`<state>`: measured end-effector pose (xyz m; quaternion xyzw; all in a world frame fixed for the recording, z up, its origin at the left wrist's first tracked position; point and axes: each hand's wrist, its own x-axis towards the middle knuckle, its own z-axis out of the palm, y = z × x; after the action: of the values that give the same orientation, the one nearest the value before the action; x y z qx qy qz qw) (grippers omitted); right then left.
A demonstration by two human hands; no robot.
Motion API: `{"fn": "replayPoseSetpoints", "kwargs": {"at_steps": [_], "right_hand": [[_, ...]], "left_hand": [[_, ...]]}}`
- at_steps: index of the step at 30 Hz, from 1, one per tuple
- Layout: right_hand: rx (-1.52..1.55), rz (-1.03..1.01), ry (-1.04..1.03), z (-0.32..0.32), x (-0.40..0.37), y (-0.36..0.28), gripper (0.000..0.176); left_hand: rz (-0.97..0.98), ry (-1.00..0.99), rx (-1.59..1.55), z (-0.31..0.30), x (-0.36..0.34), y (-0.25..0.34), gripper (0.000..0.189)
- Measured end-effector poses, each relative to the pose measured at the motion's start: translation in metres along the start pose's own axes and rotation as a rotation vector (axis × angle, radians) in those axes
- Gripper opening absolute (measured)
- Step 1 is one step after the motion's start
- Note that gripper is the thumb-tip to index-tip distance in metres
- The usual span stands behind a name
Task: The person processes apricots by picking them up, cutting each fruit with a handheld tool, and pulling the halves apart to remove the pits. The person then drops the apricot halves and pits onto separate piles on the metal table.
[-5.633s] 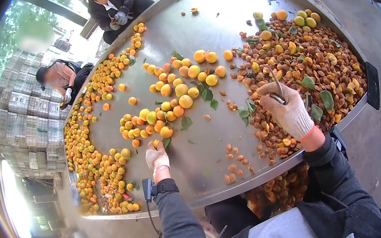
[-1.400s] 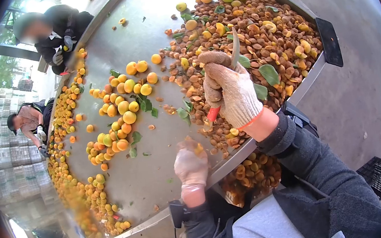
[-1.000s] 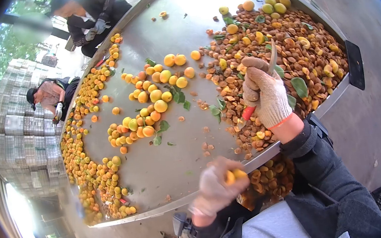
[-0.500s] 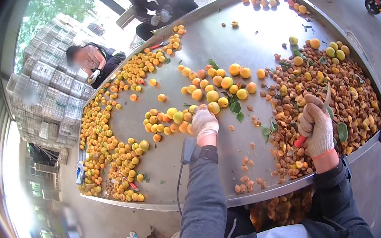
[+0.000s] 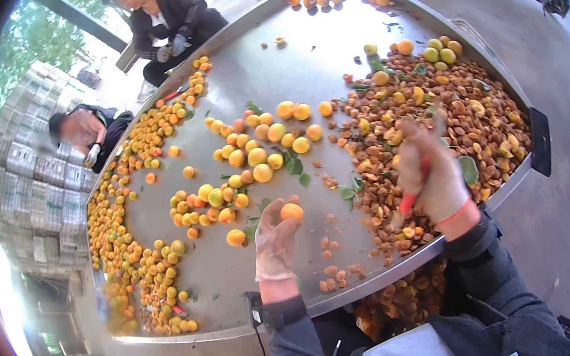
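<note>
My left hand (image 5: 275,242), in a thin pale glove, is raised over the steel table (image 5: 271,60) with an orange apricot (image 5: 292,212) pinched at its fingertips. My right hand (image 5: 432,175), in a knit glove, grips a red-handled knife (image 5: 414,191) above the big heap of brown pits (image 5: 460,109) on the table's right side; the blade is blurred. Loose apricots (image 5: 254,157) lie in clusters just beyond my left hand.
A long band of apricots (image 5: 128,224) runs along the table's left rim. Two people (image 5: 164,16) (image 5: 86,130) sit at the far left edge. Stacked crates (image 5: 33,185) stand at left. A bin of halved fruit (image 5: 404,298) sits under the near rim.
My left hand has pulled back from the apricot cluster toward me, now holding one apricot. My right hand with the knife has shifted left and is blurred with motion.
</note>
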<state>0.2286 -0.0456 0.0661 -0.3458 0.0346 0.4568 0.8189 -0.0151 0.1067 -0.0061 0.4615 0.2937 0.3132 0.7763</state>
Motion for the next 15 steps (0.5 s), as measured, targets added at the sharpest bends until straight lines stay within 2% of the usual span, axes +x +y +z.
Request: {"fn": "replayPoseSetpoints", "kwargs": {"at_steps": [1,2,4,6,8,10,11,14,15], "right_hand": [[-0.203,0.084,-0.032,-0.007,-0.007,0.006,0.031],[-0.403,0.174,-0.063,-0.009,-0.015,0.013,0.031],[-0.813,0.163,-0.214,0.005,-0.028,0.024,0.024],[-1.012,-0.096,-0.352,-0.002,-0.026,0.045,0.018],[-1.085,-0.059,-0.349,-0.003,-0.028,0.049,0.019],[-1.178,0.051,-0.421,0.000,-0.035,0.048,0.019],[-1.282,-0.143,-0.506,-0.010,-0.030,0.061,0.021],[-1.342,-0.183,-0.573,-0.016,-0.029,0.067,0.023],[-1.365,-0.128,-0.553,-0.012,-0.030,0.066,0.023]], "left_hand": [[0.018,-0.058,-0.237,0.010,-0.005,0.004,0.049],[0.011,-0.066,-0.240,0.025,-0.010,0.009,0.049],[-0.013,-0.035,-0.491,0.053,-0.020,0.015,0.051],[-0.013,-0.059,-0.556,0.062,-0.021,0.009,0.049],[-0.019,-0.081,-0.620,0.062,-0.021,-0.002,0.046],[-0.018,-0.042,-0.470,0.056,-0.019,-0.018,0.042],[-0.024,-0.044,-0.475,0.057,-0.018,-0.023,0.042],[-0.056,-0.053,-0.579,0.063,-0.014,-0.031,0.044],[-0.083,-0.078,-0.590,0.066,-0.015,-0.028,0.048]]}}
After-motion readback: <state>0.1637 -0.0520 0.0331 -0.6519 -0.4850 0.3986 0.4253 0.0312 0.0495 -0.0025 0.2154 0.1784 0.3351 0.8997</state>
